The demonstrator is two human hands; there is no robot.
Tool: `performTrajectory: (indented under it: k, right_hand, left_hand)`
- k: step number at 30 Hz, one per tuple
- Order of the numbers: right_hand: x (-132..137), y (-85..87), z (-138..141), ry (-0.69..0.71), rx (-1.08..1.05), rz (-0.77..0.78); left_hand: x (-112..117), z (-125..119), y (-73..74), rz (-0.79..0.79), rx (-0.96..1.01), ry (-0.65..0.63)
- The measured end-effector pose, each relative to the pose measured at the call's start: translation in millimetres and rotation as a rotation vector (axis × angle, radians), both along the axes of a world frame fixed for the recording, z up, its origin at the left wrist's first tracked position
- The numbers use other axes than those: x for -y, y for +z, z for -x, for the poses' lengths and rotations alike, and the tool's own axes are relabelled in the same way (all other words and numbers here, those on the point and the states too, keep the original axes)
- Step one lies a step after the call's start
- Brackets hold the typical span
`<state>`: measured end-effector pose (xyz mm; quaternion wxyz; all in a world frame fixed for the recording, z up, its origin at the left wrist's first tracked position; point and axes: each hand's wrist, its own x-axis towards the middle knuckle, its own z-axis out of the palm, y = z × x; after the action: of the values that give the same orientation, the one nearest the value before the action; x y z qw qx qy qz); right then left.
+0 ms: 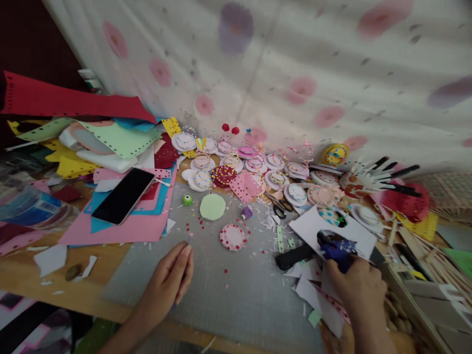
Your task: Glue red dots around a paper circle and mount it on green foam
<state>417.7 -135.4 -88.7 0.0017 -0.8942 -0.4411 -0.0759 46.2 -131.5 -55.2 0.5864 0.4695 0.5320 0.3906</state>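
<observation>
My right hand (356, 285) is closed round a dark blue tool (337, 248) at the right of a grey mat (228, 290), over white paper offcuts (313, 223). A black handle-like piece (295, 256) lies just left of the tool. My left hand (173, 278) rests on the mat's left side with fingers together and slightly curled, a small thin item at their tips that I cannot make out. A pink paper disc with red dots (232, 237) and a pale green disc (212, 206) lie ahead of my hands.
A black phone (123, 195) lies on pink and blue sheets at left, under a heap of coloured foam sheets (92, 132). Several decorated paper discs (258, 164), scissors (278, 204) and small punches fill the back. A flowered cloth (295, 73) hangs behind. Wooden sticks lie at right.
</observation>
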Motion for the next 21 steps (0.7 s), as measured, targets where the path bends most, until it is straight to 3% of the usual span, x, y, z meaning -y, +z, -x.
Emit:
performTrajectory:
  k: [5, 10, 16, 21]
  right_hand:
    - [4.9, -2.6, -6.1, -0.054, 0.035, 0.136]
    - [9.4, 8.2, -12.0, -0.01, -0.14, 0.127]
    - [15.4, 46.1, 7.0, -0.016, -0.15, -0.322]
    - [6.9, 46.2, 54.4, 0.126, -0.424, -0.6]
  left_hand:
    - [-17.2, 8.5, -1.1, -0.056, 0.021, -0.024]
    - [-45.2, -0.2, 8.4, -0.137, 0.006, -0.137]
    - [-78.4, -20.7, 12.2, -0.207, 0.046, -0.233]
    - [-75.0, -26.0, -2.3, -0.186, 0.083, -0.28]
